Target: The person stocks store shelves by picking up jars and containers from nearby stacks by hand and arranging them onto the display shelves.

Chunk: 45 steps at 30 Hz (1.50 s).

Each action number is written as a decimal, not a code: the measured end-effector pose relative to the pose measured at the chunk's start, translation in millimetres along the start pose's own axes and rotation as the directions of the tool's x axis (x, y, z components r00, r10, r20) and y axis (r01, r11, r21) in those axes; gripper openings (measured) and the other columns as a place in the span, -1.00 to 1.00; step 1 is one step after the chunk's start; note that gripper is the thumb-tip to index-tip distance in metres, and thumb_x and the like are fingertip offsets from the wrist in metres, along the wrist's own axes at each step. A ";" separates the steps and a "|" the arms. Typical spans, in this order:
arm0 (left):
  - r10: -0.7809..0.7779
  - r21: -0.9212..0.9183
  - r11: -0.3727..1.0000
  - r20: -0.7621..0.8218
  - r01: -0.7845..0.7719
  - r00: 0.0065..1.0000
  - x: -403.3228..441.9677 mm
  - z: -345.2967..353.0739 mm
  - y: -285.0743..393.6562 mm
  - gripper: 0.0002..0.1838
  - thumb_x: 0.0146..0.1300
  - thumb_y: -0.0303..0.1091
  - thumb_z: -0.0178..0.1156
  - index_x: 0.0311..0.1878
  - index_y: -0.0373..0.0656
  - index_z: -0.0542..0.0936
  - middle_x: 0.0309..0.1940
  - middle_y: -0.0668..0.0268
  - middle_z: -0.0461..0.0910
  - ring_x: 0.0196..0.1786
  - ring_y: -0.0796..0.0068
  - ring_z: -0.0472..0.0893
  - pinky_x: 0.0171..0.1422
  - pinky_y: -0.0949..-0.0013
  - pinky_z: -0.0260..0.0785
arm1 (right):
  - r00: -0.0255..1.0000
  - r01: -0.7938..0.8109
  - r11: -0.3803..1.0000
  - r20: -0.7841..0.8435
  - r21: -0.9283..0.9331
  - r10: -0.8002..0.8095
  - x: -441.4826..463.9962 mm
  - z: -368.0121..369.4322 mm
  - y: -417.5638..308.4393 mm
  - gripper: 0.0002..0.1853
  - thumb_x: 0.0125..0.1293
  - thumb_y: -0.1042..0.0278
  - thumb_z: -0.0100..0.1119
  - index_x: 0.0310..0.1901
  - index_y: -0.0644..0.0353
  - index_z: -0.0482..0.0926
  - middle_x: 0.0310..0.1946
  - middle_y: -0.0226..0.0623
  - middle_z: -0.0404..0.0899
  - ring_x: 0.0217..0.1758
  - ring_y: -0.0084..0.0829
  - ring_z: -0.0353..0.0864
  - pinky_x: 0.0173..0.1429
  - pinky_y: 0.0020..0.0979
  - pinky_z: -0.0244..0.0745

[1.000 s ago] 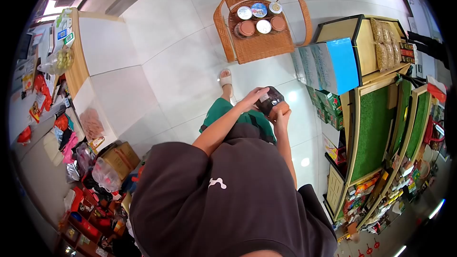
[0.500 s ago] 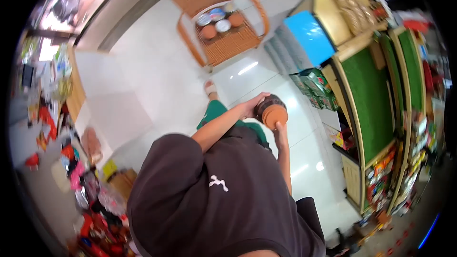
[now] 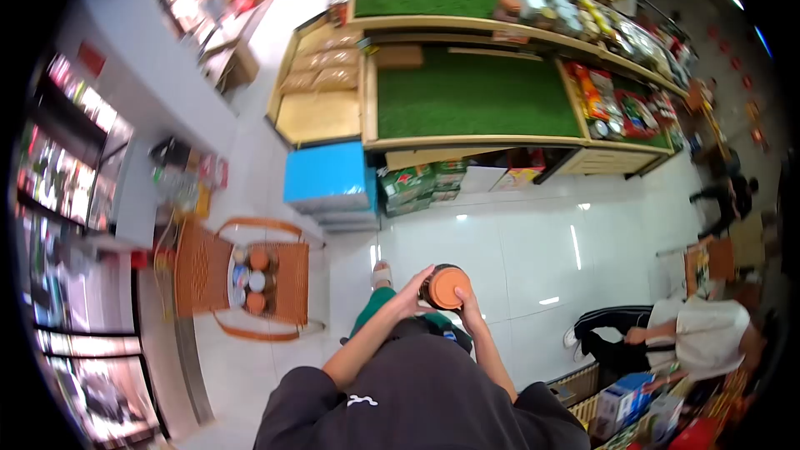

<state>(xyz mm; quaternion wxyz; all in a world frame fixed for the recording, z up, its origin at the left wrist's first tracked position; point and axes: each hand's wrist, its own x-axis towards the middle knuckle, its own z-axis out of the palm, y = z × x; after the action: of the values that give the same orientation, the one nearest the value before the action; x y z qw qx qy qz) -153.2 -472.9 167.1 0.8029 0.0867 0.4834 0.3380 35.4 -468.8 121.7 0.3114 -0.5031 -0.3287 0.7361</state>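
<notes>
A dark jar with an orange lid (image 3: 450, 287) is held in front of my body, its lid turned up toward the camera. My left hand (image 3: 412, 293) wraps round the jar's left side. On the right side, my right hand (image 3: 468, 307) grips it, with the thumb at the lid's edge. Jars with white, blue and orange lids (image 3: 256, 281) stand on the seat of a wicker chair (image 3: 292, 283) at the left. The jar's underside is hidden.
A display shelf with green matting (image 3: 475, 100) spans the top. Below it are a blue-topped stack of boxes (image 3: 325, 179) and green cartons (image 3: 408, 187). Another person (image 3: 700, 333) is at the right, near a blue and white box (image 3: 621, 404). White tiles (image 3: 533, 258) cover the floor.
The view has swung to the right, so the chair now appears at the left and the shelf at the top. The lid now faces the camera. Both hands still hold the jar.
</notes>
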 end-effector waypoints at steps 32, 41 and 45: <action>0.206 0.332 0.920 0.040 -0.207 0.978 147.1 1.3 300.3 0.27 -0.02 0.24 0.39 0.50 -0.27 -0.18 0.35 0.02 -0.09 0.39 -0.01 0.18 0.06 -0.03 0.56 | 0.977 0.072 0.996 -0.206 0.054 -0.059 224.8 79.0 -208.2 -0.16 0.24 -0.35 0.00 0.38 0.08 0.15 0.23 -0.15 0.40 0.24 -0.25 0.45 0.08 -0.12 0.51; 0.619 0.576 0.613 0.075 -0.541 0.782 241.1 55.6 382.8 0.07 0.12 0.03 0.36 0.48 -0.31 -0.06 0.31 -0.03 0.12 0.28 0.14 0.36 0.04 0.24 0.58 | 0.978 0.204 0.960 -0.077 0.190 -0.193 351.5 8.1 -287.7 -0.17 0.25 -0.32 -0.02 0.39 0.10 0.13 0.26 -0.13 0.35 0.14 -0.26 0.55 0.08 -0.17 0.57; 0.780 0.555 0.500 0.045 -0.665 0.624 281.7 101.4 450.8 -0.06 0.14 -0.08 0.36 0.43 -0.33 0.08 0.34 -0.02 0.18 0.37 0.17 0.25 0.37 0.21 0.27 | 0.937 0.333 0.943 0.103 0.022 -0.333 405.2 -16.1 -394.2 -0.14 0.26 -0.10 0.14 0.47 -0.06 -0.08 0.33 -0.10 0.20 0.20 -0.14 0.45 -0.17 -0.28 0.66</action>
<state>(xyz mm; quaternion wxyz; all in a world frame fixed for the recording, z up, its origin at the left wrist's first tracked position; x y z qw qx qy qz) -189.8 63.7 227.5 0.4733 0.4592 0.5557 0.5063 -20.5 86.4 214.2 0.4146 -0.4002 -0.4234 0.6990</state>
